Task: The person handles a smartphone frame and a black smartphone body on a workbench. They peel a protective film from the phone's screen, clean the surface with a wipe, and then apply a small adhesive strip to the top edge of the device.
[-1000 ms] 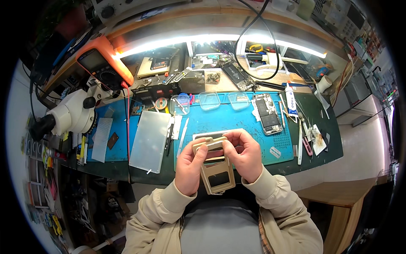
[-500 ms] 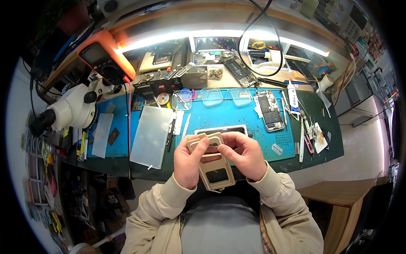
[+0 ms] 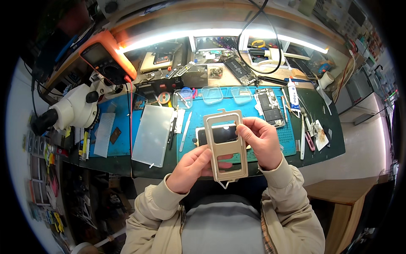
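Observation:
Between my hands stands a beige rectangular frame with two window openings, one above the other, and a small hook at its top edge. My left hand is closed on its lower left edge, the thumb in front and fingers behind. Closed on the right edge higher up is my right hand, its thumb near the upper window. A phone with a dark screen lies on the blue mat behind the frame, partly showing through the upper window.
An opened phone lies on the mat's right, beside a glue tube and several tools. Left are a translucent sheet, a white knife-like tool and a microscope. Clear trays and a multimeter stand farther back.
The frame has risen and turned upright, away from my body. My right hand has moved up and right along its edge; my left hand has slid down to the lower left edge.

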`<state>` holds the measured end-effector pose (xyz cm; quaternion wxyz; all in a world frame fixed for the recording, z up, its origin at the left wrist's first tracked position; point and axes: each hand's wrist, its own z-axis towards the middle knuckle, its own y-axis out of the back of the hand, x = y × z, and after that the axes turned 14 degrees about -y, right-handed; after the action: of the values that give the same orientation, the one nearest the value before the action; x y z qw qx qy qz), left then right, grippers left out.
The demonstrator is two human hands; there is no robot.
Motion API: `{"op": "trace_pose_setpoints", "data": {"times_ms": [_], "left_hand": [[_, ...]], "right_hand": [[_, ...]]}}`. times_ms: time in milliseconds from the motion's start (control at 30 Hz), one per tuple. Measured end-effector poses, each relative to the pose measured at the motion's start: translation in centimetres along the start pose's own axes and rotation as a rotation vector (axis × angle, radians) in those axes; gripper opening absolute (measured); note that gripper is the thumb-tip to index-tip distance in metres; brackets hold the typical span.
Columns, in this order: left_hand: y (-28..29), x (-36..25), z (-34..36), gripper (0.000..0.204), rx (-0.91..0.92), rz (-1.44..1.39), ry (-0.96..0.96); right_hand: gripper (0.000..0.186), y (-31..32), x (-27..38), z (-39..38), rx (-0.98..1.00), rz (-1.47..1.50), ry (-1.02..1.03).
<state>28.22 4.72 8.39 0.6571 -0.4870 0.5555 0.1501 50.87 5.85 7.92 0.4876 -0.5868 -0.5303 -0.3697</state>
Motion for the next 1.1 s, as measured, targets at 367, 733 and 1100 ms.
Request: {"op": "trace_pose_setpoints", "data": {"times_ms": [367, 733, 1100], "left_hand": [[0.4, -0.1, -0.7, 0.041, 0.089, 0.053, -0.002], [1.8, -1.0, -0.8, 0.042, -0.093, 0.014, -0.248], [2.3, -1.7, -1.0, 0.056, 0.056, 0.095, -0.162]], "right_hand": [[0.037, -0.3, 0.0, -0.2, 0.09, 0.172, -0.054], [0.02, -0.5, -3.1, -4.5, 0.414, -0.52, -0.002], [0.016, -0.9, 1.1, -4.4, -0.065, -0.667, 0.442]]}}
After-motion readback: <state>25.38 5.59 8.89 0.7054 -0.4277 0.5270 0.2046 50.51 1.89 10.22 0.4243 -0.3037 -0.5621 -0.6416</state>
